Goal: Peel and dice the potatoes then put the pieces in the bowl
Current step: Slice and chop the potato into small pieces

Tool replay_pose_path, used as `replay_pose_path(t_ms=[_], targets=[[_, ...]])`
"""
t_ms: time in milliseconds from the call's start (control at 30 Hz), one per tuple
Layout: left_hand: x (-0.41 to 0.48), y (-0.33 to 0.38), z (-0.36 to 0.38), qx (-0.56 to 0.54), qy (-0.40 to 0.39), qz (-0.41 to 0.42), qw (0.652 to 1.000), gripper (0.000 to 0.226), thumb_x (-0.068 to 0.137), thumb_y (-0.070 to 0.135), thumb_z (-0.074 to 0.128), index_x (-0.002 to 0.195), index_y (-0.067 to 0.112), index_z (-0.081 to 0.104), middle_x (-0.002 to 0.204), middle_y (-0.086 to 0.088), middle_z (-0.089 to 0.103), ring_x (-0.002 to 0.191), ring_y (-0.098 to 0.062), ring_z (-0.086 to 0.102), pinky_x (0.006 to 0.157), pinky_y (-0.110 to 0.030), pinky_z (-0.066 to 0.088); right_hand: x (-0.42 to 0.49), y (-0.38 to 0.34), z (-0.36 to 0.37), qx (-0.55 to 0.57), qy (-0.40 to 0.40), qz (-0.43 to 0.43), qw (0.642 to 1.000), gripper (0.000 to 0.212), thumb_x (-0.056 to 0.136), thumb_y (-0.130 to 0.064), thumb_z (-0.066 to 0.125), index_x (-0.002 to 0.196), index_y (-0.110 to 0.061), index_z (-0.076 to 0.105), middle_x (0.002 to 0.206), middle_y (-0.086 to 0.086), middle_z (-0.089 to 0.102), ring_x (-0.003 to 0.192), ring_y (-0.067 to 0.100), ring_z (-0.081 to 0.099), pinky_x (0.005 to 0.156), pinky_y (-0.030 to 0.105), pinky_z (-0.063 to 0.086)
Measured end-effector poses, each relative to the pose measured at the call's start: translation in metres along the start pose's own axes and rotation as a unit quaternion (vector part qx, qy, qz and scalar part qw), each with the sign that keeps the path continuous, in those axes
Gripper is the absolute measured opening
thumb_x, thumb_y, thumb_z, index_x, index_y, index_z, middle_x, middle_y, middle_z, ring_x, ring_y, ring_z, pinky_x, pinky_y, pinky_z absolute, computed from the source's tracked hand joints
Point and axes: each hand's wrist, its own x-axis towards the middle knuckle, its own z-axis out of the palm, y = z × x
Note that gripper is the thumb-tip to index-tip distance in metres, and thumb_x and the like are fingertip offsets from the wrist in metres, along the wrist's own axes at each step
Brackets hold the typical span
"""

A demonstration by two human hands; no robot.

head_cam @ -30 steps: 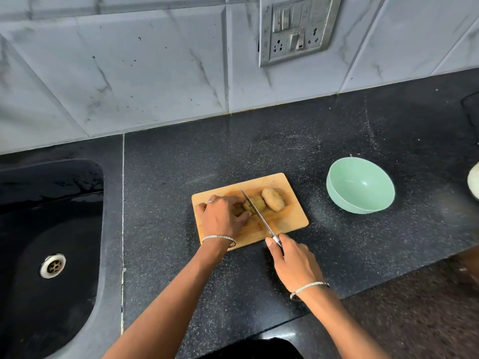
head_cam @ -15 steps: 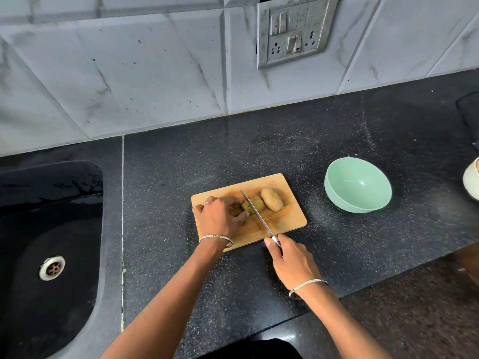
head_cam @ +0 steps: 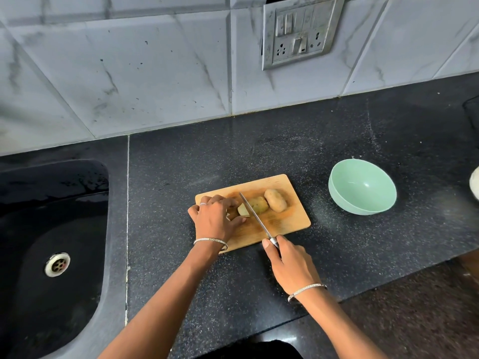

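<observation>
A wooden cutting board [head_cam: 290, 224] lies on the black counter. On it sit a whole unpeeled potato [head_cam: 275, 200] and, to its left, a second potato [head_cam: 259, 204] with the knife [head_cam: 255, 216] blade down through it. A cut piece [head_cam: 242, 210] with a pale face lies left of the blade. My left hand [head_cam: 215, 220] curls over the cut end, fingertips on the piece. My right hand [head_cam: 291, 265] grips the knife handle at the board's near edge. The mint-green bowl [head_cam: 363, 187] stands empty to the right of the board.
A black sink [head_cam: 51, 242] with a metal drain fills the left side. A tiled wall with a switch plate [head_cam: 298, 32] rises behind the counter. A pale object [head_cam: 474, 186] shows at the right edge. The counter's front edge runs just behind my right wrist.
The knife has gone through the potato and a piece with a pale cut face now lies apart on the left of the blade. My left hand has slid slightly left.
</observation>
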Motion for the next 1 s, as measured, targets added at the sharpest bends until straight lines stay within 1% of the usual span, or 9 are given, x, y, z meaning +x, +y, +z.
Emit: replay_pose_path(t_ms=[133, 233, 300, 400, 500, 567, 733, 833, 1000], targets=[[-0.001, 0.001, 0.000, 0.016, 0.005, -0.003, 1.000, 0.034, 0.072, 0.053, 0.075, 0.104, 0.041, 0.070, 0.104, 0.015, 0.065, 0.103, -0.015, 0.046, 0.085, -0.037, 0.026, -0.001, -0.008, 0.006, 0.001, -0.011, 0.025, 1.000, 0.043, 0.101, -0.054, 0.021, 0.092, -0.022, 0.048, 0.093, 0.010, 0.065, 0.092, 0.036, 0.061, 0.070, 0.041, 0.042], [-0.001, 0.003, -0.001, 0.017, 0.008, -0.004, 1.000, 0.032, 0.073, 0.052, 0.075, 0.103, 0.040, 0.071, 0.102, 0.014, 0.066, 0.102, -0.015, 0.046, 0.085, -0.038, 0.027, -0.002, -0.012, 0.009, 0.000, -0.013, 0.037, 0.999, 0.041, 0.101, -0.053, 0.019, 0.089, -0.023, 0.044, 0.093, 0.009, 0.063, 0.091, 0.036, 0.061, 0.067, 0.039, 0.040], [0.000, 0.004, -0.002, 0.015, 0.005, -0.009, 1.000, 0.031, 0.072, 0.050, 0.076, 0.101, 0.040, 0.072, 0.100, 0.014, 0.066, 0.101, -0.015, 0.046, 0.085, -0.038, 0.026, -0.003, -0.014, 0.011, -0.006, -0.012, 0.041, 0.999, 0.040, 0.101, -0.052, 0.019, 0.090, -0.023, 0.044, 0.094, 0.009, 0.064, 0.092, 0.036, 0.062, 0.067, 0.039, 0.040], [0.002, 0.006, -0.004, 0.008, -0.001, -0.015, 1.000, 0.027, 0.072, 0.047, 0.077, 0.097, 0.039, 0.072, 0.098, 0.014, 0.065, 0.101, -0.015, 0.045, 0.084, -0.037, 0.023, -0.005, -0.019, 0.014, -0.030, -0.010, 0.055, 0.998, 0.039, 0.102, -0.051, 0.019, 0.096, -0.023, 0.046, 0.099, 0.009, 0.064, 0.094, 0.036, 0.062, 0.069, 0.039, 0.043], [0.004, 0.006, -0.004, 0.004, -0.008, -0.018, 1.000, 0.023, 0.071, 0.046, 0.076, 0.092, 0.039, 0.072, 0.094, 0.014, 0.065, 0.100, -0.015, 0.046, 0.083, -0.037, 0.023, 0.001, -0.028, 0.020, -0.061, -0.010, 0.070, 0.996, 0.041, 0.102, -0.049, 0.020, 0.105, -0.021, 0.050, 0.105, 0.009, 0.064, 0.098, 0.035, 0.062, 0.068, 0.037, 0.041], [0.005, 0.006, -0.004, 0.005, -0.011, -0.022, 1.000, 0.021, 0.071, 0.046, 0.075, 0.090, 0.039, 0.073, 0.093, 0.014, 0.065, 0.100, -0.014, 0.045, 0.084, -0.038, 0.024, 0.007, -0.033, 0.022, -0.069, -0.010, 0.075, 0.995, 0.042, 0.103, -0.048, 0.022, 0.108, -0.020, 0.052, 0.107, 0.008, 0.065, 0.100, 0.034, 0.063, 0.067, 0.035, 0.040], [0.006, 0.006, -0.006, 0.009, -0.013, -0.023, 1.000, 0.021, 0.071, 0.048, 0.076, 0.089, 0.039, 0.073, 0.093, 0.015, 0.065, 0.101, -0.014, 0.043, 0.084, -0.038, 0.024, 0.013, -0.033, 0.020, -0.073, -0.018, 0.072, 0.995, 0.044, 0.103, -0.048, 0.023, 0.109, -0.019, 0.055, 0.110, 0.009, 0.064, 0.102, 0.035, 0.062, 0.072, 0.038, 0.044], [0.006, 0.007, -0.008, 0.008, -0.015, -0.026, 1.000, 0.023, 0.070, 0.050, 0.077, 0.091, 0.040, 0.073, 0.095, 0.017, 0.065, 0.101, -0.013, 0.041, 0.085, -0.039, 0.024, 0.003, -0.025, 0.017, -0.060, -0.036, 0.075, 0.995, 0.046, 0.102, -0.050, 0.022, 0.109, -0.019, 0.056, 0.110, 0.010, 0.064, 0.104, 0.036, 0.061, 0.073, 0.038, 0.043], [0.007, 0.002, -0.003, 0.000, -0.013, -0.022, 1.000, 0.031, 0.067, 0.054, 0.078, 0.095, 0.042, 0.073, 0.095, 0.017, 0.065, 0.102, -0.014, 0.043, 0.083, -0.039, 0.024, -0.021, -0.005, 0.004, -0.057, -0.054, 0.090, 0.993, 0.047, 0.102, -0.051, 0.019, 0.098, -0.021, 0.055, 0.105, 0.010, 0.064, 0.100, 0.034, 0.061, 0.073, 0.038, 0.042]])
